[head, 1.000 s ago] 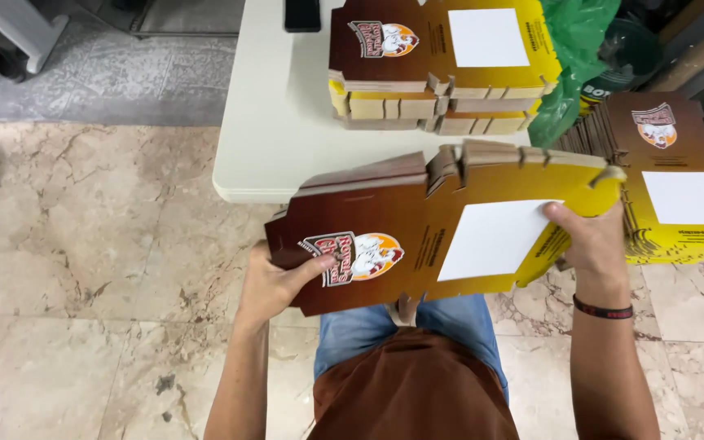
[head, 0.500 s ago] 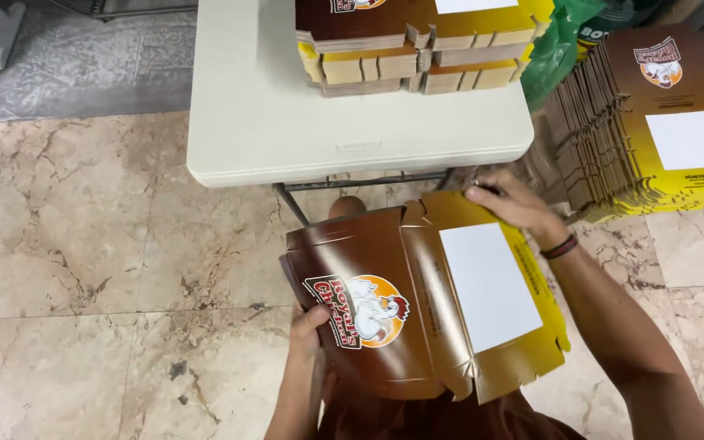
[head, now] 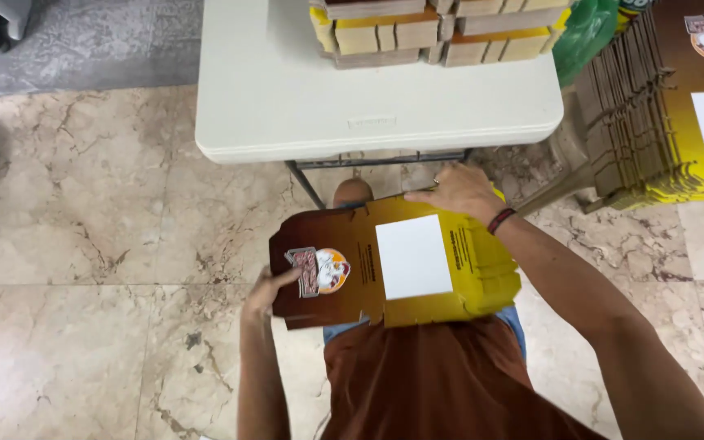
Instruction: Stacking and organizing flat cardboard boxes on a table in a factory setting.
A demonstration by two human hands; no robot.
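I hold a brown and yellow cardboard box (head: 393, 265) with a white panel and a round picture, over my lap, below the table edge. My left hand (head: 266, 295) grips its brown left end, thumb on the top face. My right hand (head: 459, 192), with a dark wristband, presses on the far yellow edge of the box. The box lies nearly flat, lid side up.
A white folding table (head: 287, 106) stands in front of me with folded boxes (head: 442, 33) stacked at its far edge. A tall stack of flat box blanks (head: 670, 106) lies to the right on the marble floor. A green bag (head: 584, 37) sits behind the table.
The box has come down from the table edge to my lap and turned flatter. My right hand stayed on its far edge; my left hand shifted along the brown end.
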